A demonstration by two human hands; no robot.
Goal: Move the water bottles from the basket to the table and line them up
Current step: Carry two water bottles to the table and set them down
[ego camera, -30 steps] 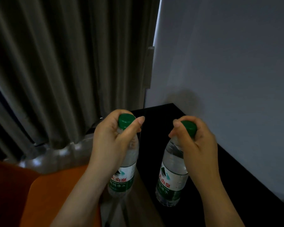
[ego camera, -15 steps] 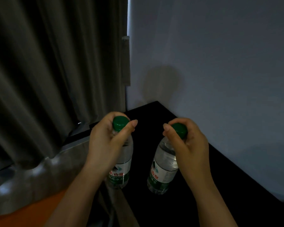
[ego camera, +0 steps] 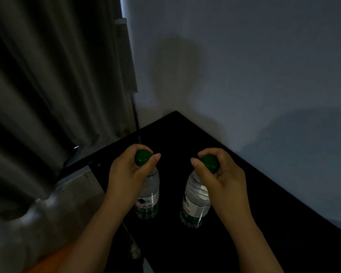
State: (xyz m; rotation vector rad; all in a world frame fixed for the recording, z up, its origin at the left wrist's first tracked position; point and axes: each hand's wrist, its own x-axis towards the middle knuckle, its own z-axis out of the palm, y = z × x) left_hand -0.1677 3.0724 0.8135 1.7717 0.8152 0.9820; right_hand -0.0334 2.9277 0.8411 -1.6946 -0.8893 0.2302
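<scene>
I hold two clear water bottles with green caps and green-and-white labels over the black table [ego camera: 185,138]. My left hand [ego camera: 126,182] grips the neck of the left bottle [ego camera: 149,201], which hangs upright near the table's left edge. My right hand [ego camera: 222,180] grips the neck of the right bottle [ego camera: 195,203], tilted with its base toward the left. I cannot tell whether either base touches the table top. The basket is out of view.
A white wall [ego camera: 244,75] runs along the table's far and right side. Grey curtains [ego camera: 47,85] hang at the left over a pale floor [ego camera: 71,194]. An orange surface [ego camera: 47,261] shows at the bottom left.
Both hands have carried their bottles forward over the black table. The view has swung right, so the orange surface has almost left the frame and more wall shows.
</scene>
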